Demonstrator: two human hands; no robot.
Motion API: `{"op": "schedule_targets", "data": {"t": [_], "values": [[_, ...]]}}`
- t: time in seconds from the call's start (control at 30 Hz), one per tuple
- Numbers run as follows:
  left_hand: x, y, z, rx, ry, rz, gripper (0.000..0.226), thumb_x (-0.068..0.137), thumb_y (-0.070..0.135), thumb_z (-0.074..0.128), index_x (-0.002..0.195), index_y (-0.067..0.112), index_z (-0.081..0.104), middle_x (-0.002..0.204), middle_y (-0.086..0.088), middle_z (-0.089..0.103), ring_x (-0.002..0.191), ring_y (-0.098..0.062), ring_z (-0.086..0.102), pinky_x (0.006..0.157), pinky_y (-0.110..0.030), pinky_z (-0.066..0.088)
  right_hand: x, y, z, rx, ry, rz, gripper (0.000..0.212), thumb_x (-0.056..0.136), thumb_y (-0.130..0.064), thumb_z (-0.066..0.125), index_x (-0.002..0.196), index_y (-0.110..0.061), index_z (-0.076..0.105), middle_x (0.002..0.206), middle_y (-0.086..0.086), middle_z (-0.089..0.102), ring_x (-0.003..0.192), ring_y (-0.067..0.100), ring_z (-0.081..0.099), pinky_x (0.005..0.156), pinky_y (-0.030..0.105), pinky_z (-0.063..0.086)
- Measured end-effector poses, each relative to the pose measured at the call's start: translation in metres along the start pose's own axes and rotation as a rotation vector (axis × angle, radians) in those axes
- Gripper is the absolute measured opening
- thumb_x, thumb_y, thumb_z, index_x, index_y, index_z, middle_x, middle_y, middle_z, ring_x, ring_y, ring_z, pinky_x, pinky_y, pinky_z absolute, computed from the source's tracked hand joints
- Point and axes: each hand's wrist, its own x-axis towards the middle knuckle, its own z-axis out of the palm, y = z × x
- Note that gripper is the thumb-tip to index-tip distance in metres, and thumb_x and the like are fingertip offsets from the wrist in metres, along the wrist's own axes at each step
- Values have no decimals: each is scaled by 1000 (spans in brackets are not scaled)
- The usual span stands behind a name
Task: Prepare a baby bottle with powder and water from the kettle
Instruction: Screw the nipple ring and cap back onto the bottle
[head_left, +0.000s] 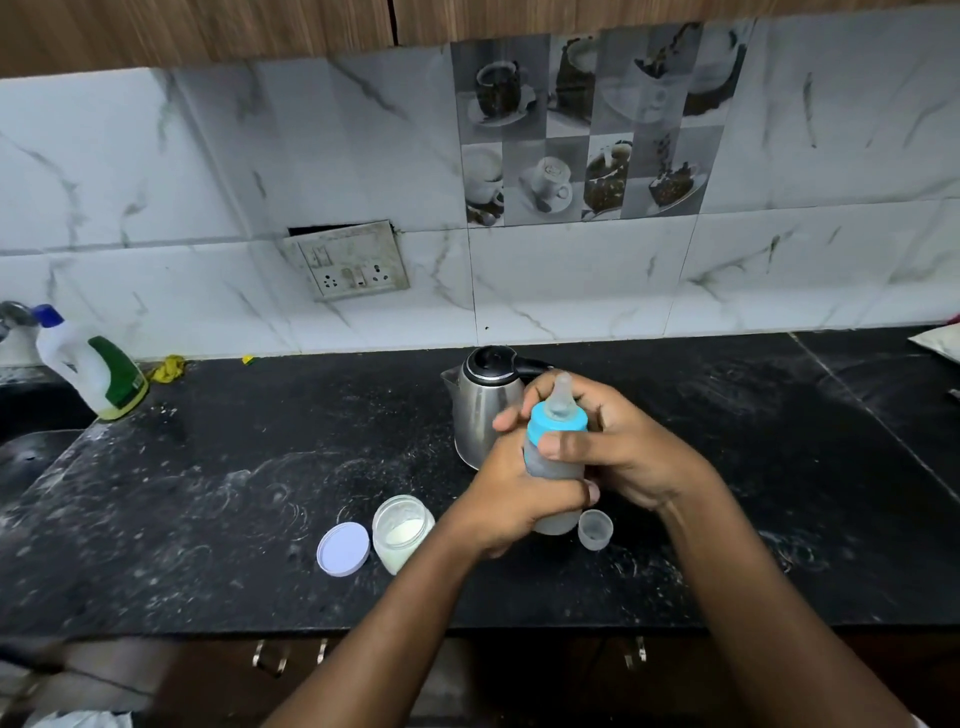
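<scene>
Nearest to us, our left hand (519, 499) wraps its curled fingers round the lower body of the baby bottle (556, 470), one fingertip (589, 491) showing on the bottle's right side. Our right hand (631, 452) grips higher up. Its thumb (563, 444) lies across the front just under the blue collar (556, 423), and its other fingers curl behind the collar. The bottle stands upright between both hands with its clear teat (562, 395) on top. We cannot tell whether its base touches the black counter (234, 493).

Just right of the base sits a small clear cap (595, 529). To the left an open jar of white powder (402, 530) stands with its pale lid (343, 548) lying beside it. Behind the hands is the steel kettle (480, 410). Far left, a white and green plastic bottle (93, 376) stands by the tiled wall (571, 280).
</scene>
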Motion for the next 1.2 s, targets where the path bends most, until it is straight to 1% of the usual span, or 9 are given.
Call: {"op": "schedule_targets", "data": {"t": [0.1, 0.2, 0.43, 0.53, 0.63, 0.8, 0.93, 1.03, 1.2], "values": [[-2, -1, -1, -26, -107, -64, 21, 73, -7, 69, 81, 12, 68, 76, 1, 70, 79, -12, 68, 79, -27, 56, 7, -10, -11, -64, -274, 53, 48, 71, -21, 73, 113, 1, 64, 144, 15, 61, 138, 32, 54, 107, 43, 47], [-1, 0, -1, -60, -102, -84, 28, 72, -9, 68, 92, 10, 67, 77, -1, 70, 82, -13, 70, 81, -28, 57, 13, -11, -8, -131, -315, 49, 38, 73, -21, 74, 103, 2, 67, 139, 15, 65, 138, 30, 55, 112, 48, 45], [-3, 1, 0, 0, 11, 46, 55, 73, -9, 68, 113, 28, 58, 92, 20, 73, 97, -4, 71, 84, -25, 57, 11, -1, 7, -197, -32, -4, 15, 74, -12, 73, 87, -4, 73, 113, 7, 79, 128, 15, 62, 111, 28, 45], [2, -2, 1, 46, 86, 110, 52, 69, -9, 66, 113, 17, 57, 90, 21, 69, 94, -1, 68, 80, -21, 55, 9, -1, 15, -219, 112, 31, 15, 76, -7, 69, 87, -14, 76, 110, -1, 80, 116, 19, 69, 100, 36, 54], [7, -9, 5, 72, 184, 133, 44, 71, -11, 69, 112, 3, 61, 92, 10, 73, 93, -6, 72, 78, -24, 58, 10, 2, 20, -260, 280, 66, 15, 72, -18, 73, 84, -27, 77, 106, -8, 80, 104, 14, 75, 99, 46, 58], [10, -15, 12, 78, 233, 129, 36, 80, -21, 68, 111, -3, 66, 106, -24, 75, 106, -32, 75, 89, -57, 62, 7, 9, 31, -422, 524, 48, 28, 64, -49, 76, 88, -34, 78, 95, -10, 80, 92, 10, 76, 92, 46, 59], [0, -5, -1, 16, 28, 63, 30, 70, -6, 72, 93, 12, 68, 85, 4, 74, 85, -11, 71, 77, -30, 60, -1, -5, 12, -94, 52, 12, 44, 70, -33, 83, 111, -17, 76, 127, 3, 74, 122, 28, 68, 106, 45, 51], [-3, 3, -4, -8, -156, -54, 19, 67, 0, 74, 77, 15, 68, 76, 1, 70, 77, -12, 68, 77, -26, 56, 0, -12, -6, -33, -258, 35, 62, 70, -28, 85, 123, -1, 68, 145, 12, 61, 138, 32, 55, 111, 42, 45], [1, 3, -10, -53, -286, -158, 23, 66, -5, 74, 72, 17, 70, 76, 2, 69, 80, -11, 70, 82, -25, 57, 7, -7, -3, -129, -264, 5, 24, 73, -18, 75, 94, -7, 69, 128, 16, 72, 142, 25, 50, 118, 48, 38]]}}
